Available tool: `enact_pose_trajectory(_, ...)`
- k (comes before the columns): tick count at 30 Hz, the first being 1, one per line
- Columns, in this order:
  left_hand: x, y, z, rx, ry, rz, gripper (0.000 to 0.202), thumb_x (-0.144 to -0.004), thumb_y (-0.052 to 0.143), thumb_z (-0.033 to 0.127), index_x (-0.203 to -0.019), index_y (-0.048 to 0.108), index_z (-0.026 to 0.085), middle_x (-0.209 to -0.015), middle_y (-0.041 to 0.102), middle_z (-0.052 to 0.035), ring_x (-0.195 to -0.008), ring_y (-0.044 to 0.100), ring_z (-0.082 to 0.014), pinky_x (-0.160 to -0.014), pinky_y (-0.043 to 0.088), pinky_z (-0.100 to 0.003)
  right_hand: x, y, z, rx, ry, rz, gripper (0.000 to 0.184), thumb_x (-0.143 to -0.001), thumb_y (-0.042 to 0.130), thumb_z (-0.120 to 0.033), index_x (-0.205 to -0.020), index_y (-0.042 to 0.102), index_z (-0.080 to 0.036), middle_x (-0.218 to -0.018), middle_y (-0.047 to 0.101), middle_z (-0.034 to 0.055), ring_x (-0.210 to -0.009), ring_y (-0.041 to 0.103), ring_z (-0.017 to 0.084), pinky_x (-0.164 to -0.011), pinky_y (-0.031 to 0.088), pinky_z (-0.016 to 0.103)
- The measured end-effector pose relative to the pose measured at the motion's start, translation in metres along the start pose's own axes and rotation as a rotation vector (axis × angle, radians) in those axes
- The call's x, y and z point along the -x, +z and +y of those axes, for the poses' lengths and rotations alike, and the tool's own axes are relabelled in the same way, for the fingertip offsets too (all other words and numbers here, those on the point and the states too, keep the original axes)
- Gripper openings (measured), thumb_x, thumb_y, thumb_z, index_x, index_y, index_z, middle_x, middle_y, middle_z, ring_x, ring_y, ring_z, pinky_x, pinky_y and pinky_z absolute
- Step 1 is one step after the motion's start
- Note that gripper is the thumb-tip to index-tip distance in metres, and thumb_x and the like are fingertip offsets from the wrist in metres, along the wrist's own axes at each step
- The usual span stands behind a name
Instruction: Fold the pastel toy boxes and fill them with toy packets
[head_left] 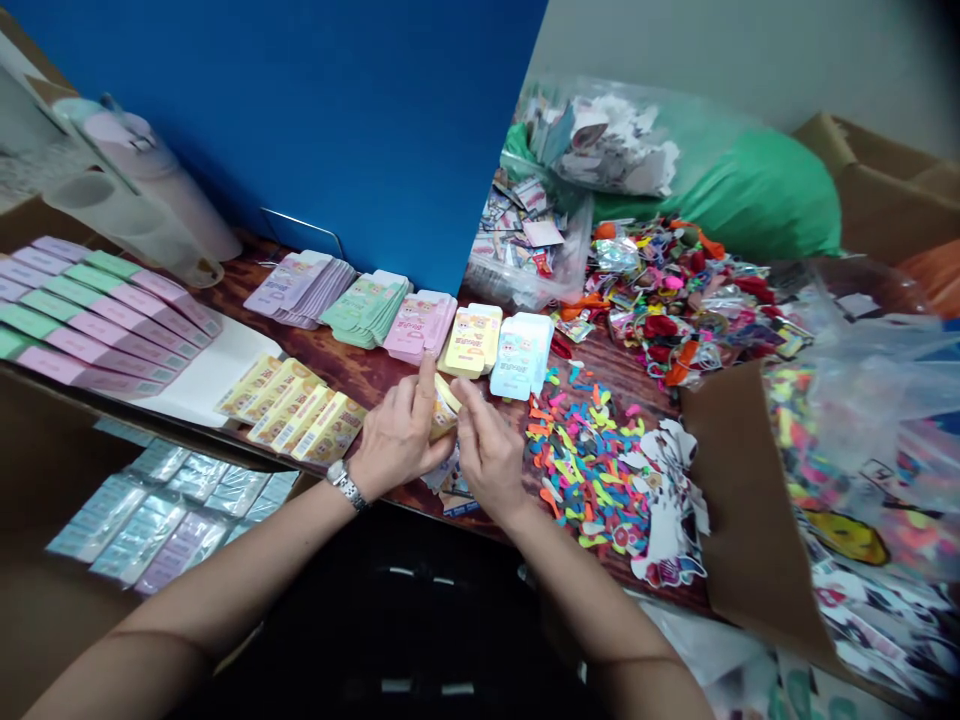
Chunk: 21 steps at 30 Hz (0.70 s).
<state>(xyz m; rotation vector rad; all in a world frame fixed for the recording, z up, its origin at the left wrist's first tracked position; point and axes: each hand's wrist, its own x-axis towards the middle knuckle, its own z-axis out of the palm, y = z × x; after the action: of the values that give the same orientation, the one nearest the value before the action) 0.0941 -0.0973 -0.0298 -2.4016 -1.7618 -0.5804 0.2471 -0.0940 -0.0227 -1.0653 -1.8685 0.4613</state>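
Yellow card packet (444, 412) sits pinched between the narrowly closed fingers (468, 398) of the left hand (399, 432) and right hand (489, 452), over the near edge of the wooden table (375, 378), beside the row of yellow packets (292, 415), where an even two-handed pinch seems best for keeping it square.

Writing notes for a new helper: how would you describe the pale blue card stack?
Behind the wooden table stands a blue panel, with printed card stacks in a row at its foot. The pale blue stack ends that row on the right, beside the yellow stack.
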Motion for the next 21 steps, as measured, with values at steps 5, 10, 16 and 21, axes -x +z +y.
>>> enact_pose_trajectory(5,0.002,-0.001,0.001,-0.032,0.031,-0.018,0.096,-0.089,0.047,0.047,-0.154,-0.008,0.001,-0.114,0.056,-0.0201,-0.094,0.060,-0.0276,-0.065,0.051,-0.033,0.010,0.004,-0.001,0.008,-0.053,-0.084,0.057,-0.101,0.036,-0.018,-0.157,0.027,-0.023,-0.144,0.055,0.0075,-0.132,0.055,0.021,-0.112,0.049,0.039)
enact_pose_trajectory(10,0.006,-0.003,0.003,-0.054,0.006,-0.083,0.090,-0.090,0.043,0.038,-0.154,-0.009,0.002,-0.114,0.057,-0.0192,-0.094,0.060,-0.0276,-0.067,0.051,-0.033,0.012,0.007,-0.002,-0.018,-0.058,-0.136,0.056,-0.101,0.040,-0.020,-0.156,0.029,-0.021,-0.147,0.052,0.0091,-0.136,0.050,0.021,-0.115,0.045,0.040)
enact_pose_trajectory(16,0.004,-0.013,-0.013,0.054,0.135,0.011,0.103,-0.084,0.061,0.053,-0.157,0.000,0.013,-0.132,0.051,-0.0237,-0.117,0.054,-0.0401,-0.098,0.046,-0.057,0.004,0.006,0.026,-0.296,0.314,-0.038,0.041,-0.098,0.051,-0.033,-0.137,0.056,-0.022,-0.137,0.062,0.0068,-0.128,0.058,0.021,-0.110,0.048,0.037)
enact_pose_trajectory(21,0.000,-0.005,-0.023,0.727,0.115,0.150,0.129,-0.070,0.079,0.054,-0.155,-0.012,0.023,-0.152,0.035,-0.0225,-0.137,0.044,-0.0364,-0.109,0.043,-0.054,-0.006,0.010,0.029,-0.790,0.642,0.047,0.044,-0.093,0.056,-0.045,-0.132,0.054,-0.024,-0.136,0.062,0.0060,-0.118,0.063,0.021,-0.094,0.058,0.037)
